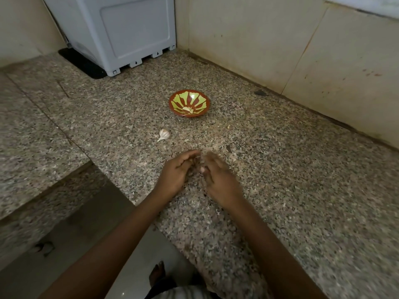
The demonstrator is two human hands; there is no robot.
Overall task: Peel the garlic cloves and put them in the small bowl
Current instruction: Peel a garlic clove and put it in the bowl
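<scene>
Where the counter point(280, 190) ran toward the corner, the garlic point(163, 134) lay short of the bowl point(203, 100).
The garlic, a whole unpeeled bulb with its stem pointing to 7 o'clock, rested on the granite, apart from the bowl at its 1 o'clock, which held pale peeled cloves point(187, 109). At the bulb's 5 o'clock the left hand point(177, 171) and right hand point(220, 178) met, fingers curled tip to tip. Blur hid whether they pinched anything, so I cannot tell. A grey box point(121, 29) stood at far 11 o'clock against the wall point(259, 39).
</scene>
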